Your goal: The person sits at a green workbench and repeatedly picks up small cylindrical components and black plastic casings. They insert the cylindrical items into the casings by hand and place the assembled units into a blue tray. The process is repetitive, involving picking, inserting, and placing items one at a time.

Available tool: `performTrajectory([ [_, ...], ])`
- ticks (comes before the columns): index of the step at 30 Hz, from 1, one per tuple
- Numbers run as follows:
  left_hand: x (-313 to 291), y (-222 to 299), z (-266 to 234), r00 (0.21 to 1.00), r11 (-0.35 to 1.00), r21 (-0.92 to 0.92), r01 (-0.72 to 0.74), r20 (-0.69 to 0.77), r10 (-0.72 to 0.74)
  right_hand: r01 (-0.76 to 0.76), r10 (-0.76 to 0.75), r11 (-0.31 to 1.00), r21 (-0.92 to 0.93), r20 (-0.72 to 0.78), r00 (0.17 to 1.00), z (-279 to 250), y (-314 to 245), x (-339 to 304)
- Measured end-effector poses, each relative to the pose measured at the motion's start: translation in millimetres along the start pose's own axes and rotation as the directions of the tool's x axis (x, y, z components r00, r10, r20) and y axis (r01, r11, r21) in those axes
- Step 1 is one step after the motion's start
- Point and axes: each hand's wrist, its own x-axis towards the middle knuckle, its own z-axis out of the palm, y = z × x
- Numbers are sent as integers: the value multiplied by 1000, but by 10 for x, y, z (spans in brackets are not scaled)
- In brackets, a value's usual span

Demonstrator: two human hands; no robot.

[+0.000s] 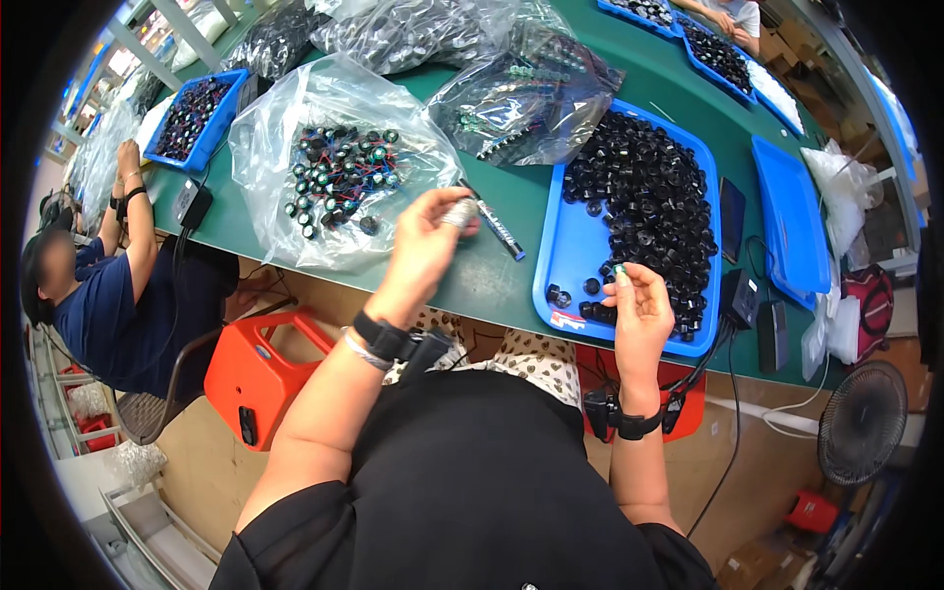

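Note:
My left hand (421, 246) hovers over the front edge of the table, right of an open clear plastic bag (265, 202). Its fingers are curled together, slightly blurred; a whitish wrapping or piece shows at the fingertips, and I cannot tell what they hold. Inside the bag lie small round black parts (324, 187) with green boards and red wires. Over the near right part of a blue tray (562, 246), my right hand (641, 310) pinches a small green-and-white piece (619, 272) between thumb and fingers. Many short black cylindrical caps (654, 187) fill most of the tray.
A black marker (497, 226) lies between bag and tray. Behind are more filled plastic bags (531, 98). At right stand an empty blue tray (787, 216) and a black adapter box (737, 298). A co-worker (108, 285) sits at left near another blue tray (236, 87).

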Motion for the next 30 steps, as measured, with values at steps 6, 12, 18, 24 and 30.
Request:
performTrajectory([
  [6,154,144,-681,942,931,241,-274,-129,310,48,-34,994,94,-145,989,-40,32,13],
  [12,582,349,-1383,701,351,914,-201,-117,704,100,-78,989,110,-182,980,-5,37,-44],
  [18,23,437,136,608,201,596,-777,629,484,96,-83,992,85,-145,986,-39,87,-42],
  [24,-117,208,719,516,46,515,-856,856,5,83,-73,992,91,-113,991,-58,82,-44],
  [30,-57,13,837,406,138,416,-899,909,-100,87,-75,990,107,-109,991,-44,102,-43],
])
